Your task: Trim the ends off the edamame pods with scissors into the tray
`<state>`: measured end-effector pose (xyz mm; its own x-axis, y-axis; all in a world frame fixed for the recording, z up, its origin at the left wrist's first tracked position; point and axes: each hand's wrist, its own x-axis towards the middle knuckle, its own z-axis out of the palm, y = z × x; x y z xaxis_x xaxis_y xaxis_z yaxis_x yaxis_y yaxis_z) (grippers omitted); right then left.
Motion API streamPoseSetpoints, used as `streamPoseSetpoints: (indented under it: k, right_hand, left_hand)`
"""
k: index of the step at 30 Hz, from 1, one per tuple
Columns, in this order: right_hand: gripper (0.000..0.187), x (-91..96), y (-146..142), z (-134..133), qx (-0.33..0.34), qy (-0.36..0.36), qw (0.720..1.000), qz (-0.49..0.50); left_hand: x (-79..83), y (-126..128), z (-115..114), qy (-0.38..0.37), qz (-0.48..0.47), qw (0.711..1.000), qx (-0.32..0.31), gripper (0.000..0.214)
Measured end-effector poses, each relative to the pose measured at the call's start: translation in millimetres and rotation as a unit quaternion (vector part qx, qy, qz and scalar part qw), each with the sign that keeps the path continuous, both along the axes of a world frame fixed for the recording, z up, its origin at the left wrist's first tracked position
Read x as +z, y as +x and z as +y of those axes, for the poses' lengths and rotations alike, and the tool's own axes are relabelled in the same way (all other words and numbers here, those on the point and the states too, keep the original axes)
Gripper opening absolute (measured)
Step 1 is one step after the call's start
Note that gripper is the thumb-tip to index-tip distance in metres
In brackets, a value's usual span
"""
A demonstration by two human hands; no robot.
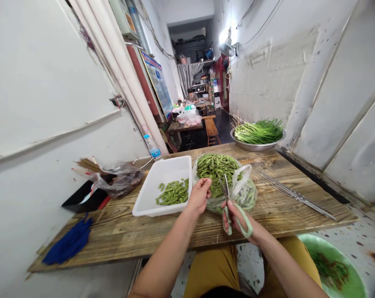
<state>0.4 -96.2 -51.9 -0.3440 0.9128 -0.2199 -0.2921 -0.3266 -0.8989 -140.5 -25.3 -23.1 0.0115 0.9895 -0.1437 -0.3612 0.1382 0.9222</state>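
My right hand (233, 217) grips a pair of scissors (226, 190) with pale green handles, the blades parted and pointing away from me. To its left my left hand (201, 193) is closed in a pinch beside the blades; whatever its fingers hold is too small to make out. Both hands are over the near side of a clear plastic bag (245, 188) heaped with green edamame pods (216, 165). Left of the bag, a white plastic tray (150, 186) has a small pile of cut pods (174, 192) on its floor.
Metal skewers (295, 192) lie at the table's right. A steel bowl of green stalks (258, 134) stands at the far right corner. Leftward are a water bottle (153, 148), a black box (84, 198) and a blue cloth (68, 243). A green basin (339, 265) sits below right.
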Motion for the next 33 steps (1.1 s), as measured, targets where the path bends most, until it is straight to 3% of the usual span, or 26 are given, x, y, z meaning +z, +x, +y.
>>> streamPoseSetpoints:
  k: [4,11,16,19,21,23,26,28,33]
  right_hand:
    - [0.051,-0.4,-2,-4,0.020,0.019,0.999,-0.031]
    - [0.050,5.5,-4,-3,-0.003,0.026,0.998,-0.055]
    - [0.051,7.6,-5,-2,-0.038,0.007,0.998,-0.059]
    - [0.051,5.7,-5,-2,-0.052,0.002,0.994,-0.095]
    - [0.051,2.6,-4,-2,-0.059,-0.013,0.993,-0.104]
    - [0.052,-1.4,-3,-1,-0.053,-0.028,0.996,-0.072]
    - [0.050,-6.5,0,-1,-0.025,-0.057,0.998,0.020]
    - [0.046,-7.9,2,-2,-0.012,-0.068,0.996,0.065]
    - [0.044,-8.5,4,-1,-0.013,-0.081,0.993,0.089]
  left_hand:
    - [2.0,5,-3,-0.035,-0.075,0.997,0.010,0.032]
    - [5.2,12,-15,-0.026,-0.049,0.998,0.020,0.039]
    - [-2.7,18,-18,-0.004,-0.043,0.999,0.019,0.039]
    - [-7.0,11,-12,0.013,-0.005,1.000,0.027,0.036]
    - [-5.5,-5,-5,0.049,0.081,0.991,0.091,0.029]
    - [-0.2,-28,3,0.107,0.237,0.943,0.207,0.019]
    - [9.7,-56,13,0.163,0.516,0.784,0.304,0.021]
    - [12.8,-59,19,0.165,0.626,0.710,0.278,0.027]
    - [-1.6,-19,45,0.179,0.725,0.660,0.076,0.023]
